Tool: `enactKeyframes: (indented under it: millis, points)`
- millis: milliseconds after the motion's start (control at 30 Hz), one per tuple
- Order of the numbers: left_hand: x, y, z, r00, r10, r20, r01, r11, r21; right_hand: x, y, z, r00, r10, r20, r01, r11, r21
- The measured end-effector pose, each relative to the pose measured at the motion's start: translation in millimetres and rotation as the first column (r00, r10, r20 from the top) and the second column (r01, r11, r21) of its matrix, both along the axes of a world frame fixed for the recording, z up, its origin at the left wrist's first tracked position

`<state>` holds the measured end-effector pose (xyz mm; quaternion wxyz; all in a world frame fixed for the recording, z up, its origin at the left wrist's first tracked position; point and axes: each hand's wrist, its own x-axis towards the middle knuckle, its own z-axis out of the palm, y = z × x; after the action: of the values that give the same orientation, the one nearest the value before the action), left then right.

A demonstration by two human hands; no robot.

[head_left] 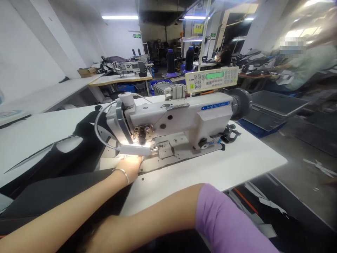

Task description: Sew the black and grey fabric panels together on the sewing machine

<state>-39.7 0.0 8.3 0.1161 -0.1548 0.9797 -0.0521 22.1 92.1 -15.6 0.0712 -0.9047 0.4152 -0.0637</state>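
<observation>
My left hand, with a bracelet on the wrist, reaches under the lamp at the needle end of a white sewing machine. Its fingers are mostly hidden by the lamp and the glare. Dark fabric lies left of the machine and hangs toward me, passing beneath my left forearm. My right hand is low at the front, over the dark material, smeared by motion. Whether its fingers grip the cloth does not show.
A control panel and two black thread cones stand behind the machine. Grey crates sit at the right, where a person works. Cloth scraps lie below the table edge.
</observation>
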Motion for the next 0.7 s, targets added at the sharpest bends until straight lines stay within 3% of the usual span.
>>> enactKeyframes:
  millis: [67,167,300,433,533,700]
  points:
    - [0,-5,2.3,1.0,0.009,0.019,-0.009,1.0,0.029,-1,5,6.2,0.998,0.051,-0.033,-0.048,0.995,0.091]
    - [1,-9,3.6,0.999,-0.048,0.008,0.048,0.999,-0.01,2,14,8.2,0.999,0.012,-0.047,-0.006,0.99,0.138]
    - [7,-4,-1.9,0.984,-0.179,0.006,0.179,0.981,-0.076,6,22,-0.4,0.996,-0.067,0.053,0.064,0.996,0.064]
    - [13,0,-9.2,0.996,-0.072,-0.048,0.068,0.995,-0.068,2,27,-6.5,0.992,-0.087,0.089,0.083,0.995,0.048]
    - [13,3,-11.9,0.991,-0.092,-0.098,0.082,0.991,-0.102,-2,35,-10.4,0.988,-0.101,0.117,0.101,0.995,0.006]
    - [12,0,-13.2,0.989,-0.057,-0.139,0.045,0.995,-0.091,8,48,-19.5,0.98,-0.147,0.133,0.171,0.966,-0.194]
